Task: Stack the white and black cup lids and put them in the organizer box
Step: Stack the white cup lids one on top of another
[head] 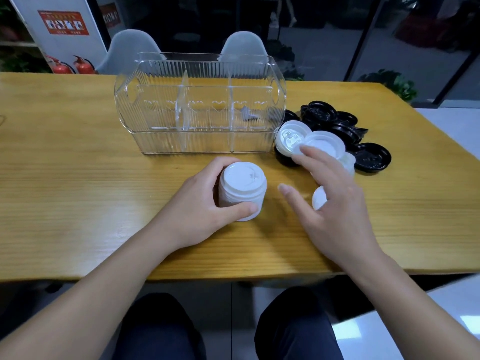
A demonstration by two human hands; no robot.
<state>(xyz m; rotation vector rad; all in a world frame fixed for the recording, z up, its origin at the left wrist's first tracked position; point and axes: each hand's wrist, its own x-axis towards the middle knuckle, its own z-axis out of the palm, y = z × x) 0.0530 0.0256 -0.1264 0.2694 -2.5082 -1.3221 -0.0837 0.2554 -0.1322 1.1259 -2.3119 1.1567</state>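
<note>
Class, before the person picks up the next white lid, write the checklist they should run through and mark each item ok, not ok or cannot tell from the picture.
1. Stack of white plastic cup lids steadied by the left hand: ok.
2. Right hand free to grasp, fingers spread: ok.
3. Loose white lids within its reach: ok.
4. Clear ribbed plastic organizer box open to receive lids: cannot tell.
5. Black plastic lids stacked: not ok, still a loose heap.
6. Stack upright on the yellow wooden table: ok.
</note>
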